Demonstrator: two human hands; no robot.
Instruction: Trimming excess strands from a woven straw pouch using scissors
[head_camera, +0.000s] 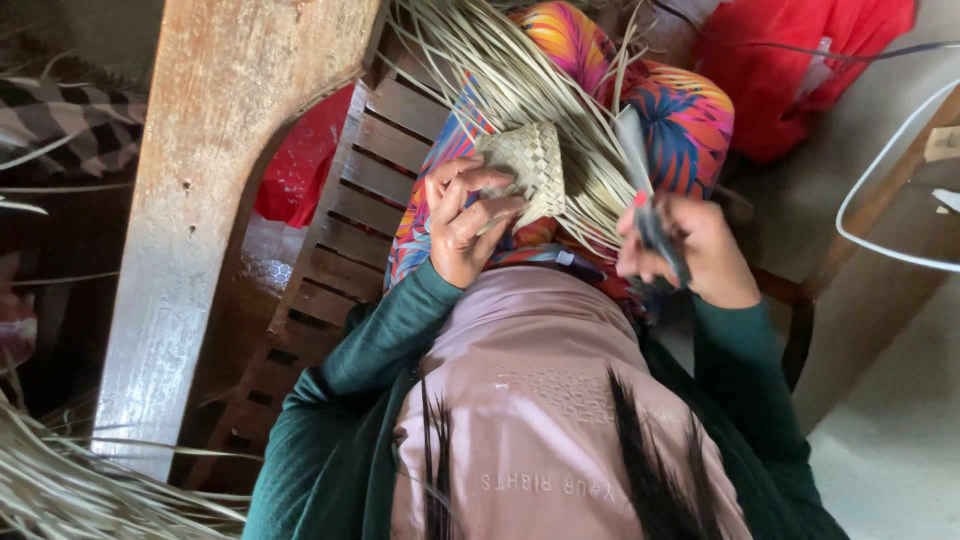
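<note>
My left hand (462, 218) grips the lower left corner of a small woven square of pale dried leaf strips (527, 167), held over my lap. Long loose strips (560, 90) fan out from the woven piece across my knees, which are covered by bright patterned cloth (682, 120). My right hand (690, 250) is closed around a dark-handled knife (650, 215), its grey blade pointing up beside the loose strips, right of the woven piece. Both arms wear dark green sleeves.
I sit on a wooden slatted bench (350, 210) beside a thick wooden post (215, 180). A pile of dried leaf strips (70, 490) lies at lower left. Red cloth (790, 55) lies at upper right, near a white cable (880, 170).
</note>
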